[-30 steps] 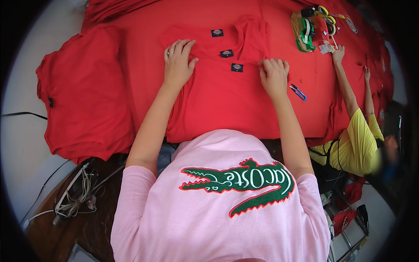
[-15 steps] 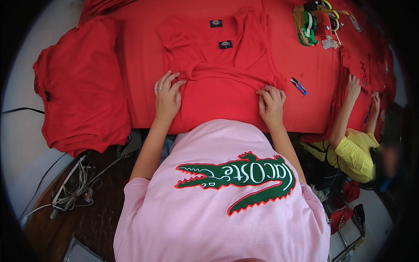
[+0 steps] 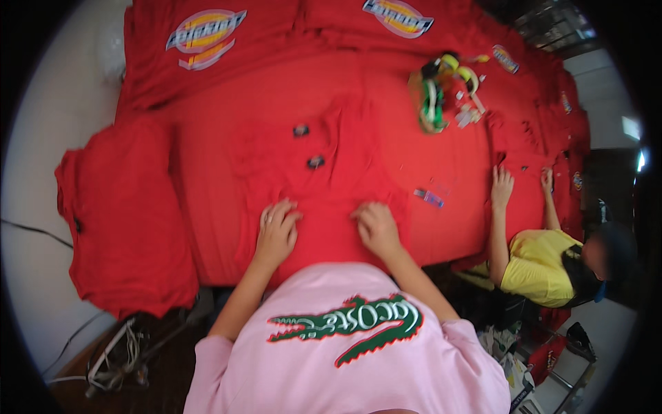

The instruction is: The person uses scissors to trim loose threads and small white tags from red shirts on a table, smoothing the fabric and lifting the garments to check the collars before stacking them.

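Observation:
A red shirt (image 3: 265, 155) lies on the red-covered table (image 3: 452, 169) in front of me, with a dark neck label (image 3: 301, 130) and a second dark label (image 3: 316, 162) showing below it. On the near left part of the shirt rests my left hand (image 3: 278, 228), fingers apart and slightly bent, a ring on one of them. My right hand (image 3: 378, 229) lies on the cloth to its right, its fingers loosely curved on the fabric. Neither hand visibly grips anything. Blue thread snips (image 3: 429, 198) lie right of the shirt, blurred.
A thick pile of red garments (image 3: 131, 221) sits at the left. Far right of centre stands a green tape dispenser (image 3: 432, 107) beside yellow tape rolls. More red shirts (image 3: 269, 62) with printed emblems cover the back. A co-worker in yellow (image 3: 541, 265) handles red cloth at right.
My hands have come closer together on the shirt, and their pinch on the cloth has loosened. The view has shifted, showing more of the far table. The co-worker's hands have moved.

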Available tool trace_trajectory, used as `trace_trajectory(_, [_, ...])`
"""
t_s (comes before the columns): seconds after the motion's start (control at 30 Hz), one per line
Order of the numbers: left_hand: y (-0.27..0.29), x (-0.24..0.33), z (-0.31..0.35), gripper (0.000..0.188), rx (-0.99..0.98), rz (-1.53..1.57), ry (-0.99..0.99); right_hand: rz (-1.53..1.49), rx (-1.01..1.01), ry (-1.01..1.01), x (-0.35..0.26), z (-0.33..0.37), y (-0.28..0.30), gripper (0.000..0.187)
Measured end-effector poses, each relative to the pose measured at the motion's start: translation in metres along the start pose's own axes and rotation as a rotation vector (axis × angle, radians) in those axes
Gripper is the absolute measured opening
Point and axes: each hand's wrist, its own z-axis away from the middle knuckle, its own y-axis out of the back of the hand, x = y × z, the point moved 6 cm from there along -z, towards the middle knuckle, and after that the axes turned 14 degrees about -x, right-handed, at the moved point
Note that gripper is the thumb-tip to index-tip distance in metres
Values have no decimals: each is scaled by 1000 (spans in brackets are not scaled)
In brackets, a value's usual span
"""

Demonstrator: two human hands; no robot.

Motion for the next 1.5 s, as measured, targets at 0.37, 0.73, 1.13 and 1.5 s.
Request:
trace_trajectory(0.37, [10, 6, -19, 17, 59, -46, 46, 14, 210, -79, 56, -72, 31, 13])
trace_trajectory(0.73, [5, 5, -30, 19, 19, -144, 112, 44, 186, -80, 60, -76, 26, 18])
trace_trajectory(1.13, [127, -59, -358, 29, 609, 836, 154, 3, 171, -90, 64, -75, 26, 18])
trace_trajectory(1.5, [241, 4, -390, 14, 620, 1051, -30, 5, 251, -57, 65, -69, 27, 18])
